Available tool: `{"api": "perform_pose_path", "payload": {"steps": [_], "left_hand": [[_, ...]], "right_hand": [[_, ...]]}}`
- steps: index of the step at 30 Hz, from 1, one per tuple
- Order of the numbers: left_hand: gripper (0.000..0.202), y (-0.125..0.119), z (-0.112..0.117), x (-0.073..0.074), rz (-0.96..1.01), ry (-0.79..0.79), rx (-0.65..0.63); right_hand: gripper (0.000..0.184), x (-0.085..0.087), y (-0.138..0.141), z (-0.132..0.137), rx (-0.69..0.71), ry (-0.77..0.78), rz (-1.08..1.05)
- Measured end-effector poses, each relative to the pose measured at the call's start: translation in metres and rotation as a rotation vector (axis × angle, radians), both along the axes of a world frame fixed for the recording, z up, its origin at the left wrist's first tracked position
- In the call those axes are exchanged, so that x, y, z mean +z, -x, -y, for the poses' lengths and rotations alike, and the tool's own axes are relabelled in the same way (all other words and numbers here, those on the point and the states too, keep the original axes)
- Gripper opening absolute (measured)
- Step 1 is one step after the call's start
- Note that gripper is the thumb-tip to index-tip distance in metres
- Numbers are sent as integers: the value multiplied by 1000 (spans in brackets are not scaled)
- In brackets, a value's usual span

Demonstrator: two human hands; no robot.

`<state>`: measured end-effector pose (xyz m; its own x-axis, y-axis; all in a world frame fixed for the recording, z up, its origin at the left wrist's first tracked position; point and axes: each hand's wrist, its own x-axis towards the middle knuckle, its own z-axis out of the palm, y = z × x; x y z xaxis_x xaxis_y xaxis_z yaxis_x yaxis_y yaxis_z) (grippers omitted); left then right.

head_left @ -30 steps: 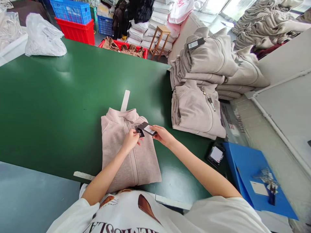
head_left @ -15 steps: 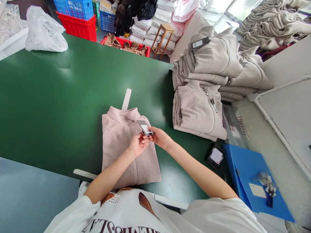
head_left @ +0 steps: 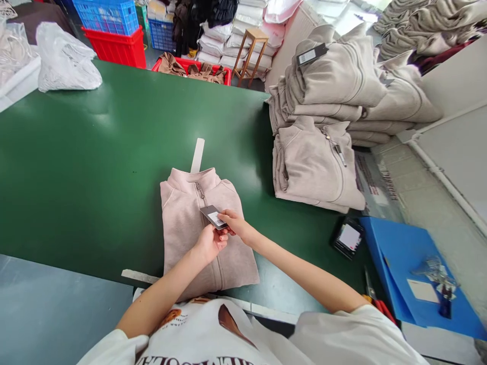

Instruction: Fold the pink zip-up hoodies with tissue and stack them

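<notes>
A folded pinkish-beige zip-neck sweatshirt (head_left: 182,218) lies on the green table in front of me, collar pointing away. From its zipper pull hangs a dark hang tag (head_left: 209,212) with a white label. My right hand (head_left: 235,224) pinches the tag's right end between thumb and fingers. Just below, my left hand (head_left: 210,243) has its fingers curled at the tag's lower edge, over the sweatshirt's front. The left fingertips are partly hidden behind the tag. A white strip (head_left: 197,154) lies beyond the collar.
Stacks of folded sweatshirts (head_left: 315,162) stand on the right side of the table (head_left: 95,177). Near them are a black box (head_left: 348,237), a blue folder (head_left: 399,253) and scissors (head_left: 375,299). At the far left sits a white plastic bag (head_left: 66,61); a wooden stool (head_left: 251,53) stands behind.
Both hands have moved the tag down and slightly left, so it now lies over the sweatshirt's zipper line. The view has shifted a little, bringing the scissors into sight.
</notes>
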<state>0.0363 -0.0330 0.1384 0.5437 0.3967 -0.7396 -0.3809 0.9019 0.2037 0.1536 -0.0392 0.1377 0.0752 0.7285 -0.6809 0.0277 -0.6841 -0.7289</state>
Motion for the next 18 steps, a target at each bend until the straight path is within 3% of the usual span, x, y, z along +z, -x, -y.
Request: {"api": "perform_pose_path", "payload": {"steps": [4,10,15,18], "left_hand": [[30,6,0,5,-24,26,25],[34,20,16,13,-71,44,20],[23,38,40,8,-83,33,-133],[18,50,57,7,-58,0,-277]], "right_hand": [[23,-2,11,2,-43,-64,-83],[26,-11,31,18,-91,-70,-27],[26,-20,32,32,-76,-162,-4],[25,-24,28,41,14,-220,80]]}}
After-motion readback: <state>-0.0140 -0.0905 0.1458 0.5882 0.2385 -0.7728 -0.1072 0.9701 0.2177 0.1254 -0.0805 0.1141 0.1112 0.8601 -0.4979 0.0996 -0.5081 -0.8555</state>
